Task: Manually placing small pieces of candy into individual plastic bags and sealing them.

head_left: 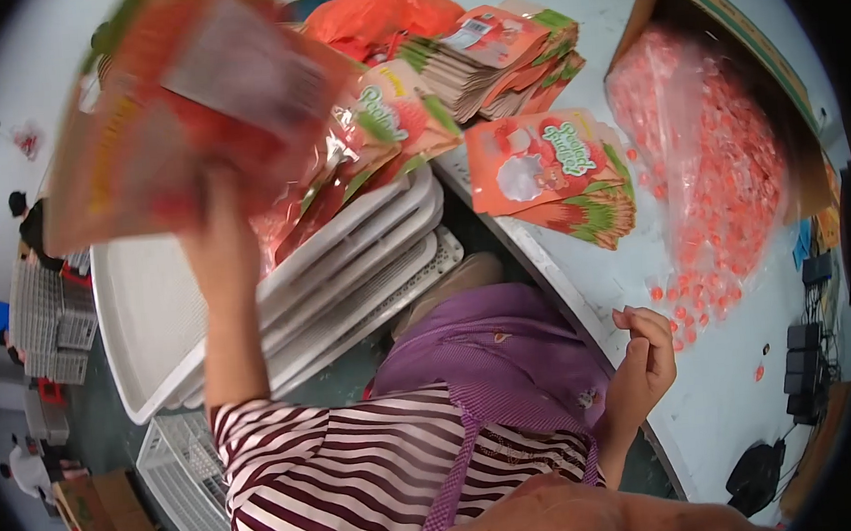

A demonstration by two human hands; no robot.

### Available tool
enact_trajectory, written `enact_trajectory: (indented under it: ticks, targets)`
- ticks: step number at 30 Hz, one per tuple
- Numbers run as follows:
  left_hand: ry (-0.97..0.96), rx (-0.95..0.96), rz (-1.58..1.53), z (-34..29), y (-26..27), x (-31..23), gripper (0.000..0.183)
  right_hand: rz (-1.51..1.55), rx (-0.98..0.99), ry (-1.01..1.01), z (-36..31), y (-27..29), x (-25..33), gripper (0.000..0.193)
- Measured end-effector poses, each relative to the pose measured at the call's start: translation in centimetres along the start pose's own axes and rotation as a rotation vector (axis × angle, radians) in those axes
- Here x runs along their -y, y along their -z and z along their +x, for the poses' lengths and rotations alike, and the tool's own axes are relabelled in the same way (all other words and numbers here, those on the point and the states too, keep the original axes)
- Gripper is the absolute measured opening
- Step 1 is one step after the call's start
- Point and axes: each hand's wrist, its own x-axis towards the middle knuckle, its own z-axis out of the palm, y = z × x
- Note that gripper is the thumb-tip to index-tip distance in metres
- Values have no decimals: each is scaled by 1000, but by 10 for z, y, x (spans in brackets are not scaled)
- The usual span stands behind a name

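Observation:
My left hand (217, 221) is raised over the stacked trays and grips a red pouch (130, 138), which is blurred by motion. Its fingers are mostly hidden by the pouch. Beneath it, more filled pouches (390, 110) lie in the top white tray (143, 315). My right hand (649, 353) is at the table's edge with its fingers curled in, and I see nothing in it. Just right of that hand, small wrapped red candies (690, 306) lie loose on the table. Farther along the edge rests a fanned pile of flat pouches (547, 173).
An open cardboard box (745, 36) lies at the right, candies spilling from its clear plastic liner (679, 149). Stacked flat pouches (490, 54) and an orange-red bag (383, 17) are at the back. A white crate (179, 480) and cardboard boxes (112, 514) stand at the lower left, with people beyond.

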Motion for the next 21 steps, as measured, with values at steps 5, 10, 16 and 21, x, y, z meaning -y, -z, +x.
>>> enact_trajectory:
  ticks: [5, 10, 16, 21]
  targets:
    - [-253, -244, 259, 113, 42, 90, 28, 11, 1, -58, -5, 0, -11, 14]
    - [-94, -249, 419, 142, 87, 198, 39, 41, 64, -86, -5, -4, -12, 13]
    - [-15, -117, 619, 181, 80, 224, 48, 53, 40, -117, -9, -3, -12, 13]
    - [88, 152, 479, 194, 50, 255, 54, 23, 31, -131, -7, -7, -13, 11]
